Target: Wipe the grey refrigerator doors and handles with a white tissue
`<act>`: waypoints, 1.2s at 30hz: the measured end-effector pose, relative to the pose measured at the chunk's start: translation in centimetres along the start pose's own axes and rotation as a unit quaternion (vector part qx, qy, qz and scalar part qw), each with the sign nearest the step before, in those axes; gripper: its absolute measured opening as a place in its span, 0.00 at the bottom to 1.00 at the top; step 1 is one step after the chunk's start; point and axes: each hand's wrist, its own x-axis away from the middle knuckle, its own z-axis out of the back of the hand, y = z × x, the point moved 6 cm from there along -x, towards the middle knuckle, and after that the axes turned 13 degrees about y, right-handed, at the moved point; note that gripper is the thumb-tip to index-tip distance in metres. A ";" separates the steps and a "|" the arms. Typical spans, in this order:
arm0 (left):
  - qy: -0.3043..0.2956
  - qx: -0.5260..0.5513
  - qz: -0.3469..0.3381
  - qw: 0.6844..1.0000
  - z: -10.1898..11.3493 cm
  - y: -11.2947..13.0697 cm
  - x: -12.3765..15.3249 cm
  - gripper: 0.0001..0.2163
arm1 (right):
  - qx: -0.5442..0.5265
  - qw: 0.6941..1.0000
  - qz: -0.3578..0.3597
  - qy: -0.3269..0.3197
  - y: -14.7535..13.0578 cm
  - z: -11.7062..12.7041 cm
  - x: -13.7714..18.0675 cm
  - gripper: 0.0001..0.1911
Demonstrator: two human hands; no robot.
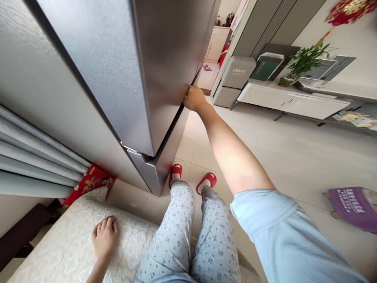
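- While the right hand [194, 98] grips it, the upper door of a grey metal refrigerator [141, 78] stands directly ahead; its fingers are closed round the door's lower edge, their tips hidden behind it.
- Lower refrigerator door [154, 173]: directly beneath the upper door.
- Left hand [105, 237]: rests on a white quilted cushion [67, 243], fingers loosely curled, gripping nothing; one ring.
- Grey curtain [29, 153]: hangs left of the refrigerator, a red paper packet [91, 184] at its foot.
- Floral pyjama trousers [165, 232] and red slippers [206, 182]: on the person, slippers on the tiled floor [279, 157].
- White low cabinet [291, 100]: across the room, bearing a potted bamboo plant [306, 59].
- Purple bag [353, 208]: on the floor, far right.
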 end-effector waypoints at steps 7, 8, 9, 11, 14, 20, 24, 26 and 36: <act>0.004 -0.006 -0.013 1.000 0.0 0.0 0.0 0.19 | 0.045 0.999 -0.031 -0.002 -3.1 1.8 2.5 0.14; 0.003 -0.007 -0.013 1.000 0.0 0.0 0.0 0.18 | 0.051 0.998 -0.031 -0.006 -3.5 2.1 2.8 0.14; 0.002 -0.007 -0.012 1.000 0.0 0.0 0.0 0.18 | 0.056 0.998 -0.030 -0.008 -3.9 2.3 3.1 0.14; -0.001 -0.006 -0.012 1.000 -0.1 0.0 0.0 0.18 | 0.059 0.998 -0.028 -0.011 -4.7 2.6 3.6 0.15; -0.003 -0.008 -0.009 1.000 -0.1 0.0 0.1 0.18 | 0.049 0.998 -0.027 -0.005 -5.6 3.1 4.4 0.15; 0.007 -0.003 -0.011 1.000 -0.1 0.0 0.1 0.17 | 0.008 1.000 -0.013 0.019 -7.3 4.0 6.4 0.14; 0.012 -0.005 -0.017 1.000 -0.3 0.0 0.1 0.18 | -0.002 1.000 0.000 0.030 -8.5 4.6 7.7 0.15; 0.015 -0.004 -0.019 1.000 -0.3 0.0 0.1 0.17 | -0.005 0.999 0.005 0.038 -9.0 4.9 8.2 0.15; -0.001 -0.013 -0.013 1.000 -0.3 0.1 0.0 0.16 | -0.080 0.994 0.010 0.078 -11.5 5.9 11.1 0.15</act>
